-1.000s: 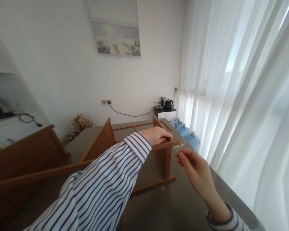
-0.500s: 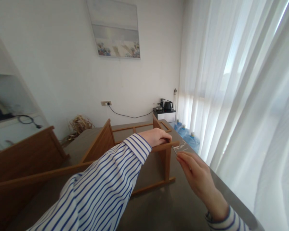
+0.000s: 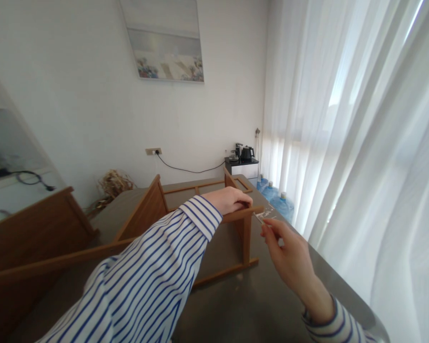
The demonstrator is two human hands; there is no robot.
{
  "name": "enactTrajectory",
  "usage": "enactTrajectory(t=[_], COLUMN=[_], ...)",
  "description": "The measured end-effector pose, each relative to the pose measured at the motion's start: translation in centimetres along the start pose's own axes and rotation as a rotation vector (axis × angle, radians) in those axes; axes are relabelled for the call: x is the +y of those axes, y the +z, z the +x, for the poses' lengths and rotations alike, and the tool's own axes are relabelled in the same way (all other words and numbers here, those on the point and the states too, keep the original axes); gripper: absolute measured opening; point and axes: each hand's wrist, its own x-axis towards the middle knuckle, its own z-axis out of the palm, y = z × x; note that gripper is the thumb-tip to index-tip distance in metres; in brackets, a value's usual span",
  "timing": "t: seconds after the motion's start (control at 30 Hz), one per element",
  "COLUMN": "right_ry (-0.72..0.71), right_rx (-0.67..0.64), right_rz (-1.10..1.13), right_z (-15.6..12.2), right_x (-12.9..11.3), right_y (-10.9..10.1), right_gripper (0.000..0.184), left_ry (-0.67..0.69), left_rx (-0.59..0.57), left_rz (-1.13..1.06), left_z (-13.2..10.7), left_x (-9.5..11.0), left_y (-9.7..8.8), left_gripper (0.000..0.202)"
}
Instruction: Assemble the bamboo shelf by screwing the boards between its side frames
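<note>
A wooden shelf frame lies on its side on the table. My left hand is closed over its upper rail near the right end, the fingers curled round the wood and partly hidden. My right hand is just right of that corner. Its thumb and fingers pinch a thin metal rod, which looks like a hex key. The rod's far tip reaches the end of the frame's corner post; whether it sits in a screw is too small to tell.
Small pale pieces lie on the grey table beyond my right hand. More wooden panels stand at the left. Blue water bottles stand beside the table's right edge, near white curtains. A black kettle sits on a cabinet behind.
My right hand has turned slightly and its fingers have shifted on the rod, which now lies flatter. The left hand keeps its hold. The whole view has shifted slightly.
</note>
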Motion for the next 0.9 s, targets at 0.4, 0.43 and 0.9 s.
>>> enactTrajectory(t=[0.4, 0.43, 0.9], right_ry=[0.35, 0.308, 0.078], right_rx=[-0.181, -0.199, -0.094], right_rz=[0.56, 0.497, 0.116], right_z=[-0.1, -0.1, 0.7], right_x=[-0.6, -0.4, -1.0], right_y=[0.0, -0.2, -0.3], right_gripper=[0.038, 0.037, 0.016], left_ry=[-0.01, -0.012, 0.0], left_rx=[-0.006, -0.007, -0.024], left_rz=[-0.005, -0.004, 0.007], left_z=[0.0, 0.0, 0.0], left_x=[0.1, 0.1, 0.1], left_y=[-0.1, -0.1, -0.1], left_gripper=[0.019, 0.019, 0.02])
